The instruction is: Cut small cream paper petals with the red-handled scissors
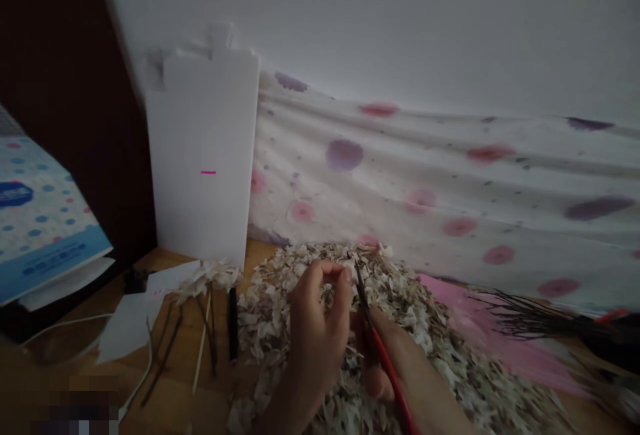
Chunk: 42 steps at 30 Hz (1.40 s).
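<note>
My left hand (317, 325) is raised over a heap of pale dried flower pieces (440, 348), its thumb and fingers pinched together on a small pale piece I cannot make out. My right hand (387, 355) sits just to its right, closed round red-handled scissors (380, 345). The dark blades point up toward the left fingertips. The heap covers the wooden table (170, 395) from centre to right.
A white board (203, 161) leans upright against the wall. A spotted cloth (450, 188) hangs behind the heap. A blue dotted tissue pack (40, 221) lies at left. Stems, a dark pen (233, 325) and white paper lie left of the heap. Dark twigs (535, 318) rest on pink sheet at right.
</note>
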Available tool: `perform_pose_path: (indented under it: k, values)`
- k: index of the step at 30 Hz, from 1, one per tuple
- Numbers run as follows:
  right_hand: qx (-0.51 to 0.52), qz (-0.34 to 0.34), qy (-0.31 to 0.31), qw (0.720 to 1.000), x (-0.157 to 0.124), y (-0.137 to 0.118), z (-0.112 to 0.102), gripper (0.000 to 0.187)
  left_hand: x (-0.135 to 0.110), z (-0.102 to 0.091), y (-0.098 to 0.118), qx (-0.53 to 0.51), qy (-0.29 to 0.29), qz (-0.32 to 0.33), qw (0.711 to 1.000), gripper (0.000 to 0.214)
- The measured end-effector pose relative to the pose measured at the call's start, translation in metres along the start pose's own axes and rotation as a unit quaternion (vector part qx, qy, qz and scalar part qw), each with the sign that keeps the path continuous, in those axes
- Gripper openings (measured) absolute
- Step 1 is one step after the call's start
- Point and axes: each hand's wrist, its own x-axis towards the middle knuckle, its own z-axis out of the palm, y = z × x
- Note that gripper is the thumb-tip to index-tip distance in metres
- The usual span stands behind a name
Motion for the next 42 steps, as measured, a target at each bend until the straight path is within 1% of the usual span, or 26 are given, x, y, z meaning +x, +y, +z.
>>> perform_pose_path:
  k: [4,8,14,18,23,26,28,31,33,35,38,40,42]
  values:
    - [-0.006,0.006,0.009,1.000,-0.002,-0.001,0.000,0.086,0.004,-0.001,0.002,-0.044,-0.015,-0.040,0.998,0.018]
    - [-0.010,0.009,-0.003,1.000,-0.002,-0.001,0.000,0.084,0.006,-0.003,0.006,-0.084,-0.024,-0.069,0.994,0.018]
    - [0.013,0.017,-0.020,1.000,-0.001,0.001,0.001,0.085,0.008,-0.005,0.003,-0.094,-0.033,-0.084,0.992,0.018]
    - [0.002,0.037,-0.028,0.999,-0.002,0.003,0.002,0.084,0.011,-0.005,0.000,-0.118,-0.033,-0.094,0.988,0.019]
    - [0.003,0.057,-0.034,0.998,0.002,-0.005,0.000,0.082,0.014,-0.004,0.001,-0.136,-0.027,-0.107,0.984,0.022]
    - [0.021,0.066,-0.041,0.997,0.004,-0.011,-0.001,0.075,0.014,-0.004,0.000,-0.136,-0.027,-0.106,0.985,0.021]
    - [0.037,0.086,-0.042,0.995,0.005,-0.013,-0.003,0.063,0.014,-0.004,0.000,-0.141,-0.028,-0.107,0.984,0.021]
    - [0.031,0.102,-0.044,0.993,0.005,-0.014,-0.003,0.044,0.014,-0.004,0.000,-0.155,-0.025,-0.109,0.982,0.020]
    - [0.047,0.114,-0.046,0.991,0.005,-0.014,-0.002,0.036,0.015,-0.005,0.001,-0.156,-0.023,-0.112,0.981,0.019]
    - [0.107,0.143,-0.042,0.983,0.005,-0.014,0.001,0.034,0.015,-0.006,0.001,-0.150,-0.024,-0.113,0.982,0.020]
    - [0.204,0.196,-0.023,0.959,0.005,-0.012,0.004,0.038,0.017,-0.008,-0.002,-0.143,-0.034,-0.110,0.983,0.022]
    - [0.215,0.207,-0.024,0.954,0.005,-0.009,0.005,0.038,0.018,-0.008,-0.004,-0.144,-0.039,-0.107,0.983,0.022]
    - [0.174,0.182,-0.031,0.967,0.004,-0.006,0.003,0.032,0.018,-0.009,-0.006,-0.146,-0.041,-0.104,0.983,0.021]
